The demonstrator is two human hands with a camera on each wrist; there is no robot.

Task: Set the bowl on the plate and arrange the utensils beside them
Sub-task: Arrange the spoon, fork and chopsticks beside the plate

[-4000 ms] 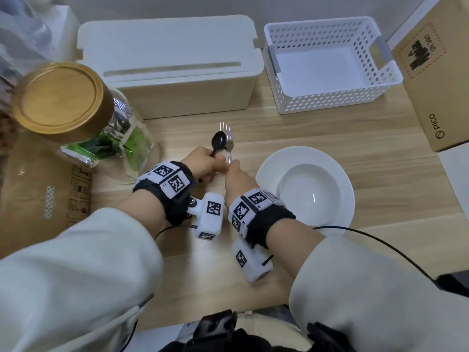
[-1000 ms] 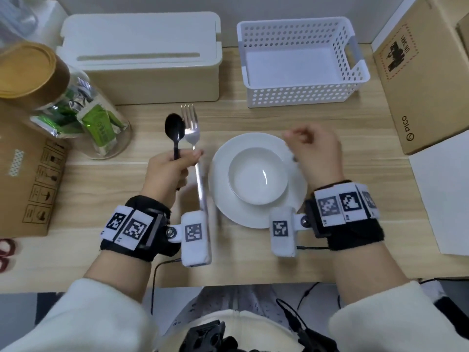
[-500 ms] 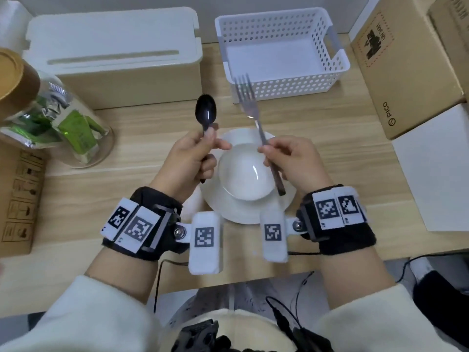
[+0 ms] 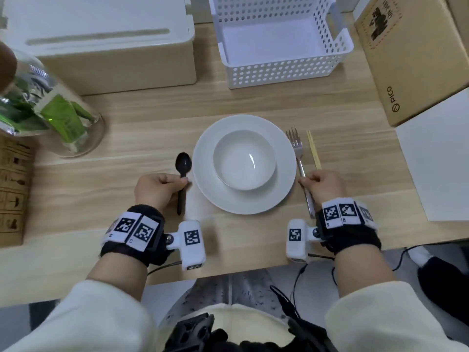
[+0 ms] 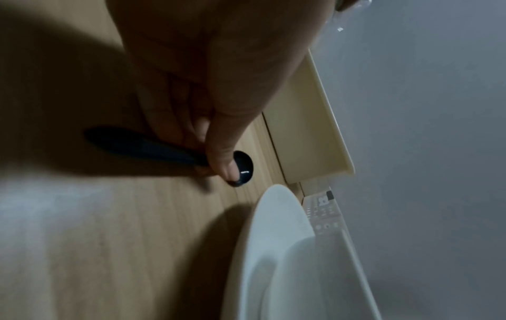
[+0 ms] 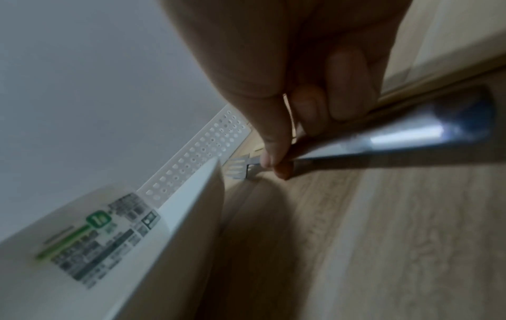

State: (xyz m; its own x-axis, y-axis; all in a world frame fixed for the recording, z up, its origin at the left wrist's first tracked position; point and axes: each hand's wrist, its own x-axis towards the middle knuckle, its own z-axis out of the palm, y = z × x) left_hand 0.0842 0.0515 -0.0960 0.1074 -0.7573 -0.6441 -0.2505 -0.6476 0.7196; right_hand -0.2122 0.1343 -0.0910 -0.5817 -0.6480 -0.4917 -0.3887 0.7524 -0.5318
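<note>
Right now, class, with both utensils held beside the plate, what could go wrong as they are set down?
1. The black spoon, gripped by the left hand, lies close to the plate; it may knock the rim.
2. The right hand holds the fork beside the chopsticks; letting go could shift them out of line.

white bowl point(image 4: 244, 161) on white plate point(image 4: 284, 179); black spoon point(image 4: 183, 163); silver fork point(image 4: 297, 151); white perforated basket point(image 4: 279, 69); pale woodgrain table point(image 4: 152, 118).

glossy white glazed bowl point(image 4: 244, 160) and plate point(image 4: 284, 179), shiny metal fork point(image 4: 299, 158), glossy black plastic spoon point(image 4: 183, 163), matt wood-grain counter point(image 4: 152, 118), perforated white plastic basket point(image 4: 279, 69)
</note>
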